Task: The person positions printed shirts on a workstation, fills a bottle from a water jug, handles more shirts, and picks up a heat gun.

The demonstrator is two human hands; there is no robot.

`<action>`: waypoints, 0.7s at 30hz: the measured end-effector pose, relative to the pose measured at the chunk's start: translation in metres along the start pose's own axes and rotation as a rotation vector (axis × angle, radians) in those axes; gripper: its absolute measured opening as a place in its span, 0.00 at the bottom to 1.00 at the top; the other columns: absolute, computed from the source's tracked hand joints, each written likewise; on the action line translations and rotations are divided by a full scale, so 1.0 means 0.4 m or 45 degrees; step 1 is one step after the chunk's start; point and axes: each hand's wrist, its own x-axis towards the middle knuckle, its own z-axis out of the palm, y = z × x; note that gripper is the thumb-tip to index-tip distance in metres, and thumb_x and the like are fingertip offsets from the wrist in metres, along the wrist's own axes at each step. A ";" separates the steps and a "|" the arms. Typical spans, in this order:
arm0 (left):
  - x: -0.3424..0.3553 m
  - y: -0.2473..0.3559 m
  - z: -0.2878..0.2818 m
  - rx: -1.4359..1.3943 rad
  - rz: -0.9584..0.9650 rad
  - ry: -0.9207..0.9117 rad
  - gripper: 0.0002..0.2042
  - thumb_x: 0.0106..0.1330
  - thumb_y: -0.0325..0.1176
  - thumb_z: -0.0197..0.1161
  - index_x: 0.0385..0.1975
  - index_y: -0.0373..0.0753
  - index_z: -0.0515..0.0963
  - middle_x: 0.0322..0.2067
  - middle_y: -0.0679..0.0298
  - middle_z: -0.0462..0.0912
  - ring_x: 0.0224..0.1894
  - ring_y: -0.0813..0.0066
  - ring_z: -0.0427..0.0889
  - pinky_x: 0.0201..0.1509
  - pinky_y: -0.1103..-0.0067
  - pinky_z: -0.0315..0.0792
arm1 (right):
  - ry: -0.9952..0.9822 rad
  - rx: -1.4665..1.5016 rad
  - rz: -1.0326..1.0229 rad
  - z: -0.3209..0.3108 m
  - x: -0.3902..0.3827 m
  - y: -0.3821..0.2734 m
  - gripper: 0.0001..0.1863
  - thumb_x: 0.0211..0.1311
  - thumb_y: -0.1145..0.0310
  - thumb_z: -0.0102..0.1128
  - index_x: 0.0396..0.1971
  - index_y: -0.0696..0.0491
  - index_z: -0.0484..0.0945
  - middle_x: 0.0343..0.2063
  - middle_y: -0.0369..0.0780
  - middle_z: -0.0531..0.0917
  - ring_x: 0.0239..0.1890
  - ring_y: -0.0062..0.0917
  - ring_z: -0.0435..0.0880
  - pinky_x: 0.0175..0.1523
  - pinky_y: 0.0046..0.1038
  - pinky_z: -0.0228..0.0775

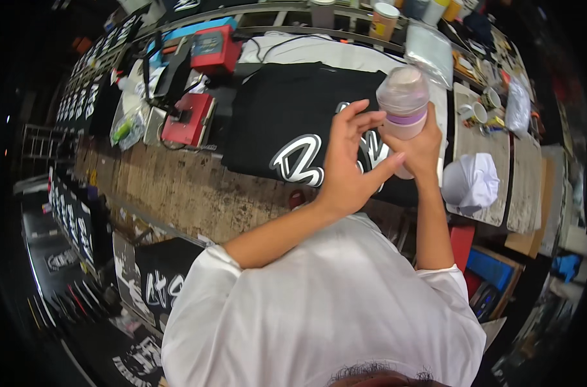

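Note:
My right hand (425, 147) is wrapped round a pale pink bottle (403, 95) with a purple band and a cloudy, clear-looking top. The bottle is held upright above the work table. Close beside it on the left, my left hand (346, 164) has its fingers apart and slightly curled, with nothing in it. Its thumb reaches toward the bottle's lower part; whether they touch I cannot tell. Beneath both hands a black T-shirt (274, 106) with large white lettering lies spread flat, partly hidden by my hands and forearms.
Red press machines (189, 119) with cables stand left of the shirt. On the right, a wooden board (493, 138) bears a white cloth bundle (471, 184) and cups (479, 113). A clear plastic package (429, 55) lies at the back right, near a paper cup (385, 21).

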 end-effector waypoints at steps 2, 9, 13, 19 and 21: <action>0.021 0.047 -0.069 0.179 0.036 0.081 0.52 0.47 0.30 0.82 0.70 0.35 0.52 0.65 0.53 0.64 0.70 0.61 0.62 0.75 0.67 0.54 | -0.088 0.022 -0.188 0.010 0.010 -0.012 0.38 0.35 0.64 0.81 0.51 0.55 0.73 0.39 0.46 0.86 0.42 0.38 0.88 0.48 0.35 0.79; 0.093 0.083 -0.252 -0.084 0.115 0.160 0.38 0.46 0.24 0.81 0.60 0.31 0.67 0.53 0.57 0.78 0.56 0.70 0.78 0.63 0.75 0.72 | -0.481 0.191 -0.221 0.144 -0.056 -0.107 0.41 0.36 0.64 0.80 0.54 0.55 0.69 0.41 0.46 0.84 0.44 0.38 0.87 0.49 0.34 0.78; 0.144 -0.025 -0.464 0.474 0.087 0.538 0.35 0.48 0.35 0.82 0.55 0.34 0.70 0.47 0.56 0.82 0.48 0.70 0.83 0.54 0.72 0.77 | -0.624 0.327 -0.309 0.208 -0.099 -0.137 0.43 0.36 0.64 0.82 0.56 0.56 0.68 0.44 0.45 0.84 0.47 0.34 0.86 0.52 0.32 0.77; 0.069 -0.340 -0.749 1.348 -0.080 0.579 0.51 0.30 0.43 0.87 0.59 0.35 0.65 0.57 0.46 0.72 0.62 0.44 0.69 0.66 0.61 0.68 | -1.062 0.560 -0.480 0.378 -0.200 -0.281 0.49 0.30 0.67 0.83 0.58 0.60 0.67 0.48 0.43 0.81 0.49 0.28 0.82 0.56 0.30 0.73; 0.048 -0.333 -0.761 1.187 -0.175 0.412 0.55 0.33 0.43 0.87 0.65 0.32 0.62 0.64 0.44 0.66 0.67 0.43 0.65 0.72 0.62 0.61 | -1.133 0.668 -0.328 0.448 -0.220 -0.304 0.49 0.28 0.69 0.82 0.57 0.60 0.67 0.48 0.44 0.80 0.48 0.28 0.81 0.56 0.30 0.72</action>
